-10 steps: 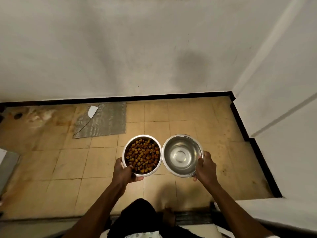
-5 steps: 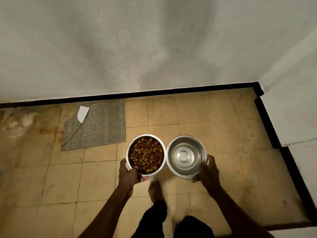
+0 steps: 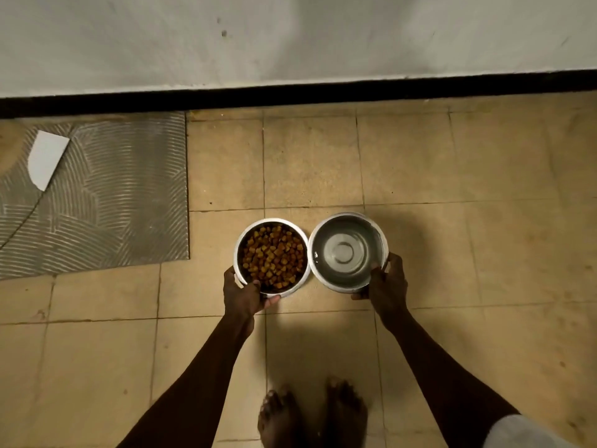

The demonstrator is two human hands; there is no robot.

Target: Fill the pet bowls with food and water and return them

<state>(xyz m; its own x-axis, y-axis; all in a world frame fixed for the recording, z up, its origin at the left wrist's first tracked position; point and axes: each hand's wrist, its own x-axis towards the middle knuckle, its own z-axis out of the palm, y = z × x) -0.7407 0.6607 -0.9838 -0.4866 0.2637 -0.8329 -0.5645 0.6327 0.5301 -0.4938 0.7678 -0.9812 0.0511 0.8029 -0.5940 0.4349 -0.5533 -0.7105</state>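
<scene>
Two steel pet bowls are held side by side above the tiled floor, their rims touching. The food bowl [image 3: 272,256] on the left is full of brown kibble, and my left hand [image 3: 244,294] grips its near rim. The water bowl [image 3: 348,252] on the right holds clear water, and my right hand [image 3: 386,287] grips its near right rim. Whether the bowls rest on the floor or hang just above it, I cannot tell.
A grey ribbed mat [image 3: 97,195] lies on the floor to the left with a white scrap [image 3: 47,158] on it. A white wall with a black skirting [image 3: 323,90] runs across ahead. My bare feet [image 3: 310,415] stand on the yellow tiles below the bowls.
I have stepped closer to the wall and bent over, so both bowls now sit lower toward the floor. Both feet now stand together. My grip on each bowl is unchanged.
</scene>
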